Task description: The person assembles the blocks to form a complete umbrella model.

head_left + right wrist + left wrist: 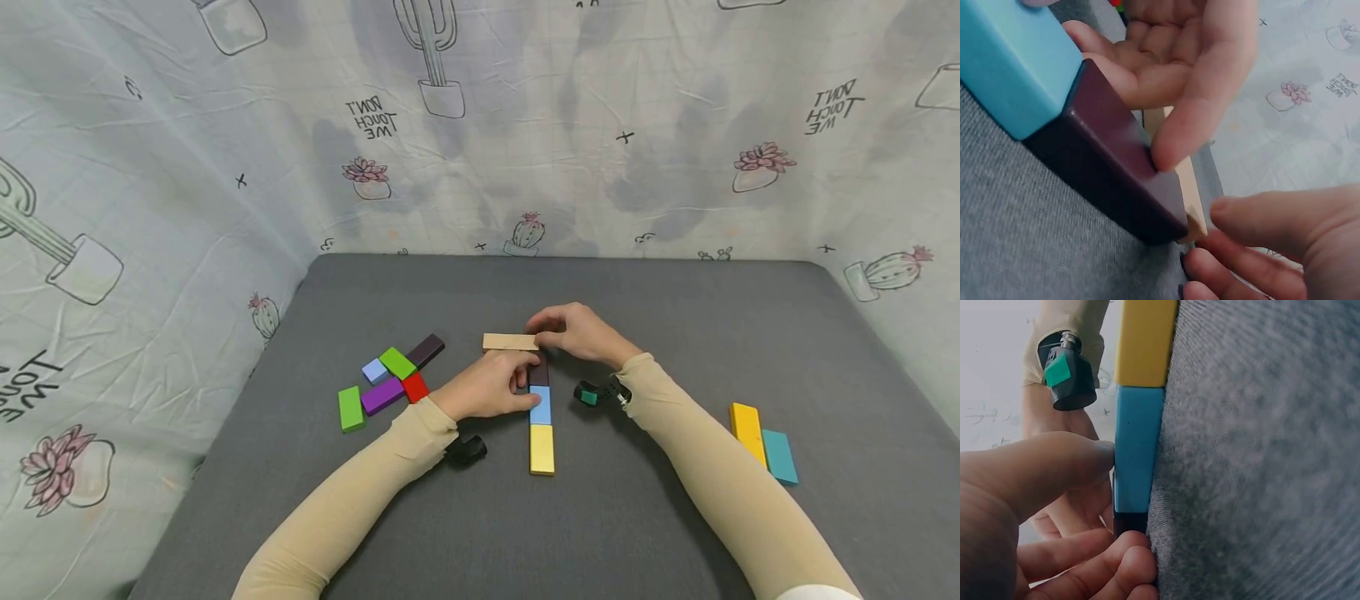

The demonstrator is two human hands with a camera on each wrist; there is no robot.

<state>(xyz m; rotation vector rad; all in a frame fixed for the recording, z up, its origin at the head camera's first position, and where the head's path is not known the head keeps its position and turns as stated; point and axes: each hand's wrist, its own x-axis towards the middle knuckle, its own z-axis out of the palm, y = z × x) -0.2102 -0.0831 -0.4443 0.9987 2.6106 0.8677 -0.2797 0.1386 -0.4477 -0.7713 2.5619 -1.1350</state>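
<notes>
A column of flat blocks runs away from me on the table: yellow (542,452), blue (544,410), then dark purple (539,375). Across its far end lies a beige block (508,342), pointing left. My left hand (491,385) rests over the column, its thumb (1088,456) against the blue block and its index fingertip (1169,153) on the dark purple one. At the right end of the beige block is my right hand (583,335). Its thumb (1235,215) and fingers are spread around that end, with a gap beside the thumb.
To the left lies a cluster of several blocks, among them purple (382,396), red (415,387), green (350,409) and dark (425,351) ones. An orange-yellow block (747,433) and a teal block (780,457) lie at the right, beside my right forearm. A printed cloth (562,167) hangs behind the grey table.
</notes>
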